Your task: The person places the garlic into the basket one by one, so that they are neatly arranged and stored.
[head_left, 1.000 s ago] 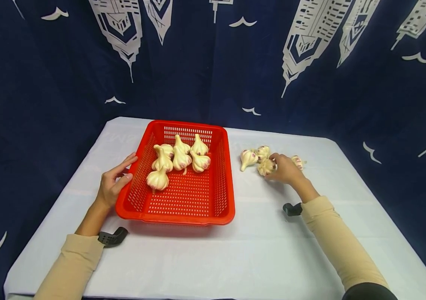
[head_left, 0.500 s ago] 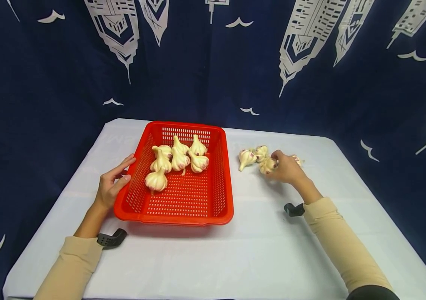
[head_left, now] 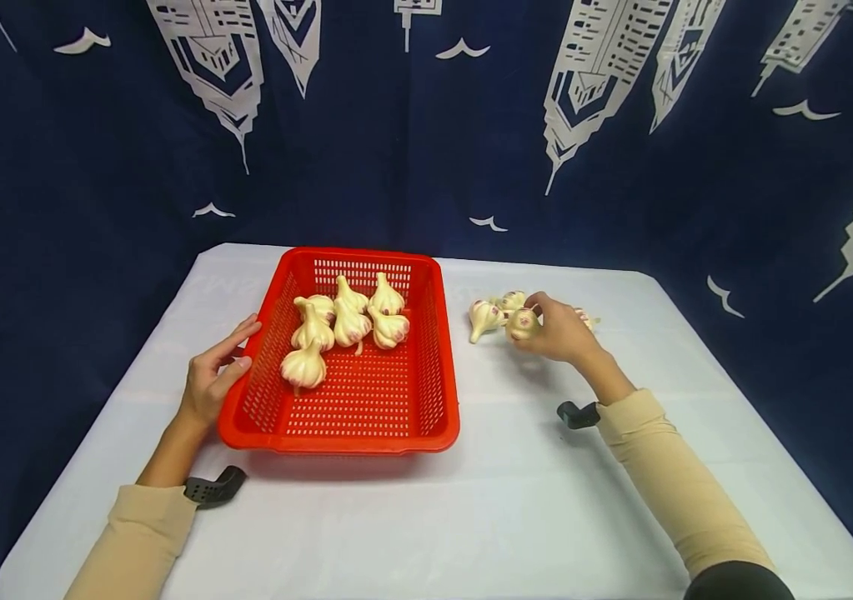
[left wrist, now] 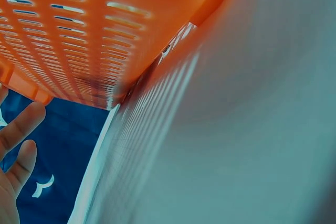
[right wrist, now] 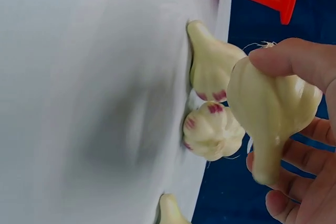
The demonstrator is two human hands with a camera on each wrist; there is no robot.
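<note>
Beside the left side of the red basket, my left hand rests with thumb and fingers relaxed at the outer rim; in the left wrist view its fingertips show near the rim. My right hand pinches a garlic bulb between thumb and fingers, its neck pointing toward the bottom of the right wrist view. This bulb hangs above the white tabletop. Just past it lie one garlic bulb with a long neck and another garlic bulb with purple marks.
A further garlic bulb is partly hidden behind my right hand. Several garlic bulbs sit in the far and left part of the basket. A white cloth covers the table, and a dark blue curtain stands behind it.
The right hand has lifted the garlic bulb off the table and drawn it slightly up. The left hand keeps its place at the basket. The head view has shifted a little.
</note>
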